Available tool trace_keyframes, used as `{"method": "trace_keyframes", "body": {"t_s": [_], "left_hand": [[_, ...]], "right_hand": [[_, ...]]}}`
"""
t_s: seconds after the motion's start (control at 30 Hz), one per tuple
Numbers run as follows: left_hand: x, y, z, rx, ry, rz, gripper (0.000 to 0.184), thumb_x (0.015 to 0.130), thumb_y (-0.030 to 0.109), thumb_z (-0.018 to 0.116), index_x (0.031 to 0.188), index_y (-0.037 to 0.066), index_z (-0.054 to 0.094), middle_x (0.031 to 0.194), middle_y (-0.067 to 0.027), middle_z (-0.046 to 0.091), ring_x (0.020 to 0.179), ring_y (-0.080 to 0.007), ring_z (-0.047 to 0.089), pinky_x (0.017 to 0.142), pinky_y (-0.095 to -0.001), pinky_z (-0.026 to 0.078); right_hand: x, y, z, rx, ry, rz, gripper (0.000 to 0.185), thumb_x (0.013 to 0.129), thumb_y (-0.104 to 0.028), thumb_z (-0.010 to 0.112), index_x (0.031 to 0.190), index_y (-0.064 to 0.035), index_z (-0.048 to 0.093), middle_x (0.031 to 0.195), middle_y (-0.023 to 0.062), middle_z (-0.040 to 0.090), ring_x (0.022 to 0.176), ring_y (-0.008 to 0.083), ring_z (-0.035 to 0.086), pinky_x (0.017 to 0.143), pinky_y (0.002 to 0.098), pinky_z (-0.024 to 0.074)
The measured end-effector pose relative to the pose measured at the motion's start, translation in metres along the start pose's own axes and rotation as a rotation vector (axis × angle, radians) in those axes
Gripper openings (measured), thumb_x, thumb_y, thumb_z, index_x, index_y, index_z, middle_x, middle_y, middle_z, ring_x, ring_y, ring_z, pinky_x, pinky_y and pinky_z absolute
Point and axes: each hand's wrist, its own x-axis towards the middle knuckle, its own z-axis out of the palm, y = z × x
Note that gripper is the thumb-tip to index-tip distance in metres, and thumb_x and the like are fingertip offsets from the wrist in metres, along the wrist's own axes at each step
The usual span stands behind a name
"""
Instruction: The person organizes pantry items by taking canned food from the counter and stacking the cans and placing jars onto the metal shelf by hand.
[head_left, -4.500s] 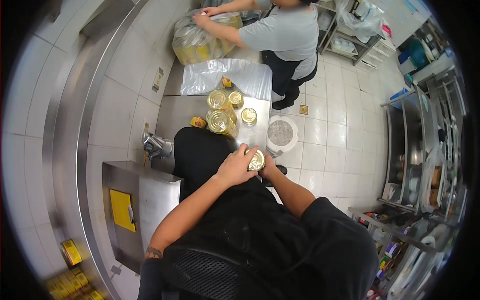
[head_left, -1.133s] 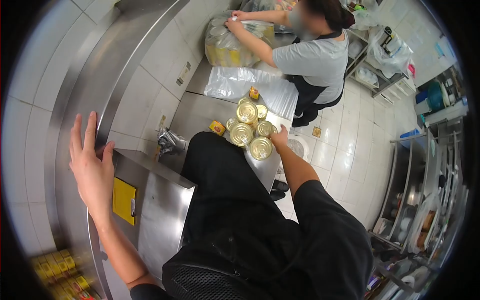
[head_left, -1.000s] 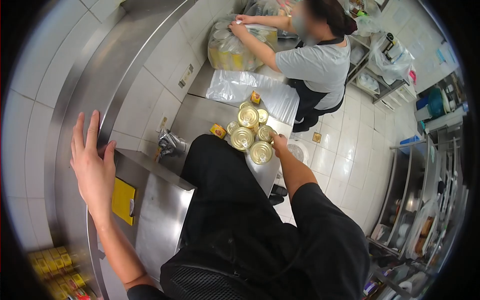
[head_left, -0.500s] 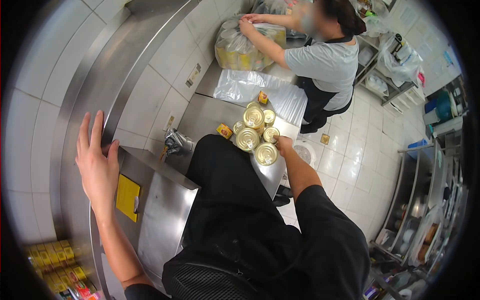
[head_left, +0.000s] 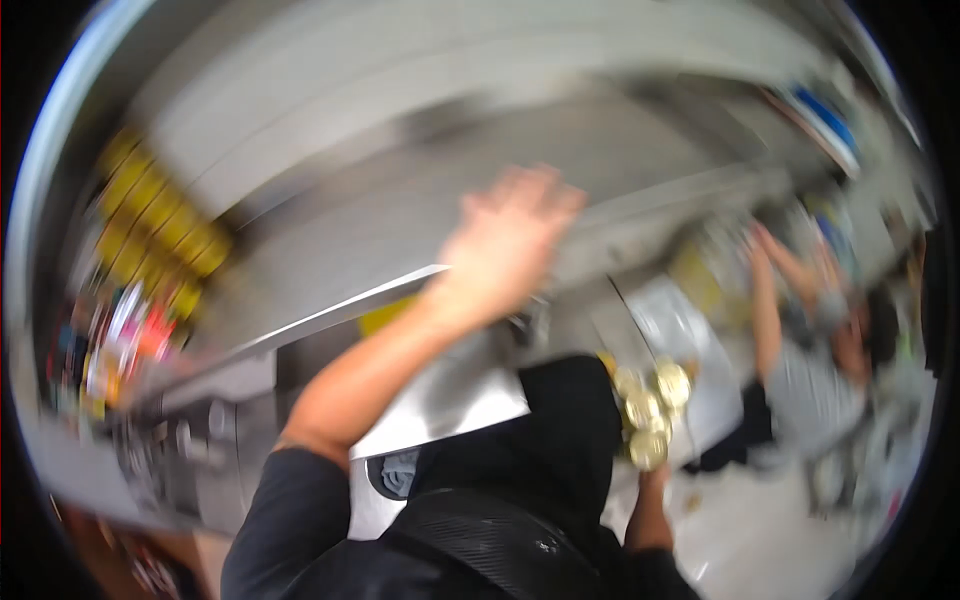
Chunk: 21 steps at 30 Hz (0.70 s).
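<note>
My left hand [head_left: 510, 240] is stretched out over the steel shelf [head_left: 350, 215], fingers extended and holding nothing; motion blur hides whether it touches the metal. My right hand [head_left: 653, 480] is low at the right, against the nearest of several gold-topped tin cans [head_left: 645, 408]. Its fingers are hidden behind the cans and smeared, so their grip does not show. The cans stand clustered on the steel counter beside my knee. A yellow flat piece [head_left: 385, 317] shows behind my left forearm.
Stacked yellow boxes [head_left: 165, 215] and colourful packets [head_left: 140, 335] sit at the left. At the right a co-worker in a grey shirt [head_left: 815, 385] handles a plastic bag of cans [head_left: 705, 265]. White plastic sheeting [head_left: 680, 320] lies beyond my cans.
My view has swung left, blurring the scene and bringing the yellow boxes closer in. My left hand has come off the shelf's front edge to over the shelf. My right hand remains by the cans.
</note>
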Motion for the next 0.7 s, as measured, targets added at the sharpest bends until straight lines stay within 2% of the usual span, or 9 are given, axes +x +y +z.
{"method": "trace_keyframes", "body": {"t_s": [0.03,0.1,0.3,0.4,0.43,0.47,0.53,0.6,0.7], "left_hand": [[0.001,-0.003,-0.002,-0.007,-0.034,0.015,0.073,0.087,0.026,0.076,0.152,0.009,0.046,0.156,-0.0226,0.044,0.143,-0.0454,0.044,0.107,-0.0643,0.044],[-0.004,-0.005,-0.004,-0.093,0.003,-0.007,0.085,0.089,0.041,0.075,0.158,0.008,0.037,0.159,-0.0250,0.039,0.147,-0.0441,0.040,0.111,-0.0615,0.041],[-0.009,-0.008,-0.012,-0.420,0.104,0.012,0.089,0.090,0.044,0.076,0.159,0.005,0.034,0.159,-0.0278,0.037,0.149,-0.0453,0.037,0.117,-0.0576,0.037],[0.003,-0.028,-0.006,-0.861,0.178,-0.015,0.093,0.090,0.039,0.079,0.161,0.004,0.030,0.162,-0.0286,0.033,0.150,-0.0462,0.034,0.122,-0.0527,0.034],[0.011,-0.045,-0.006,-0.866,0.306,-0.034,0.099,0.090,0.036,0.081,0.163,0.001,0.023,0.165,-0.0272,0.028,0.152,-0.0443,0.032,0.124,-0.0494,0.032],[0.014,-0.067,-0.012,-0.931,0.332,-0.210,0.106,0.091,0.041,0.081,0.163,-0.002,0.017,0.166,-0.0263,0.027,0.153,-0.0404,0.032,0.124,-0.0489,0.033],[0.007,-0.121,-0.064,-0.890,0.565,-0.436,0.109,0.089,0.045,0.081,0.163,-0.003,0.017,0.163,-0.0272,0.032,0.146,-0.0374,0.043,0.118,-0.0473,0.040],[-0.016,-0.189,-0.095,-1.065,0.814,-0.656,0.093,0.091,0.040,0.080,0.159,0.003,0.028,0.155,-0.0222,0.042,0.130,-0.0308,0.055,0.107,-0.0470,0.047],[-0.076,-0.285,-0.130,-0.675,1.140,-0.985,0.088,0.089,0.030,0.080,0.157,0.004,0.031,0.155,-0.0190,0.045,0.132,-0.0333,0.053,0.110,-0.0464,0.043]], "right_hand": [[0.000,0.006,-0.017,0.082,0.319,0.250,0.039,0.104,-0.039,0.056,0.124,-0.0058,0.062,0.104,0.0132,0.072,0.081,0.0285,0.071,0.069,0.0407,0.0621],[-0.047,-0.009,-0.030,-0.092,0.185,0.580,0.039,0.101,-0.045,0.062,0.121,-0.0119,0.053,0.088,0.0049,0.059,0.073,0.0203,0.056,0.074,0.0399,0.0583],[0.005,-0.208,-0.010,-0.200,0.309,0.157,0.028,0.103,-0.037,0.059,0.112,-0.0111,0.064,0.096,0.0059,0.065,0.085,0.0194,0.062,0.079,0.0397,0.0557],[0.060,-0.204,-0.096,-0.504,0.085,0.372,0.026,0.105,-0.033,0.056,0.102,-0.0125,0.071,0.095,0.0055,0.069,0.084,0.0194,0.065,0.080,0.0373,0.0545],[0.020,-0.235,-0.032,0.033,0.603,0.362,0.026,0.105,-0.034,0.059,0.114,-0.0118,0.069,0.104,0.0037,0.070,0.090,0.0175,0.065,0.084,0.0320,0.0522],[-0.059,-0.277,0.032,0.008,0.458,0.010,0.053,0.098,-0.039,0.074,0.138,-0.0067,0.063,0.122,0.0110,0.067,0.103,0.0290,0.063,0.088,0.0684,0.0473],[-0.126,-0.341,0.132,-0.060,0.494,-0.332,0.034,0.104,-0.025,0.065,0.125,0.0023,0.065,0.107,0.0144,0.068,0.091,0.0268,0.062,0.081,0.0470,0.0529],[-0.151,-0.373,0.180,-0.055,0.419,-0.405,0.033,0.104,-0.023,0.064,0.123,0.0041,0.065,0.105,0.0145,0.069,0.090,0.0270,0.062,0.079,0.0437,0.0531],[-0.101,-0.377,0.137,-0.103,0.224,-0.484,0.034,0.103,-0.021,0.065,0.123,0.0061,0.064,0.103,0.0153,0.069,0.088,0.0277,0.063,0.076,0.0407,0.0539]]}}
